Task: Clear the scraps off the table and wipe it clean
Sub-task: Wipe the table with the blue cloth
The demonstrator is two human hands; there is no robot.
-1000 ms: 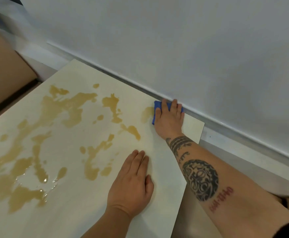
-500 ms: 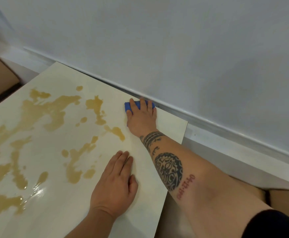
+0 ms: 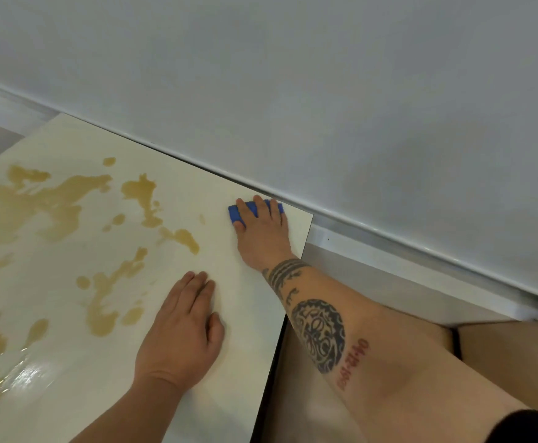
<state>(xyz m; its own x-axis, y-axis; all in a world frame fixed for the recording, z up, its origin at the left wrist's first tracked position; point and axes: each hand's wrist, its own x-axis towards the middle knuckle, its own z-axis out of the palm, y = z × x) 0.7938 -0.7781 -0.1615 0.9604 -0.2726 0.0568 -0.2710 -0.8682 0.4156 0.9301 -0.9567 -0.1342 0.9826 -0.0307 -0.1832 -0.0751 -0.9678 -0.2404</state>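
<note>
The right hand lies flat on a blue cloth at the far right corner of the table, just beside the wall; its fingers are straight and pressing down, so only the cloth's folded left end and slivers between the fingers show. The left hand rests palm-down on the table nearer the person, fingers straight and together, holding nothing. Yellow-brown spill lies in glossy puddles and streaks across the table's left and middle, apart from the cloth.

Cloth at table's far right corner, spill to its left.
</note>
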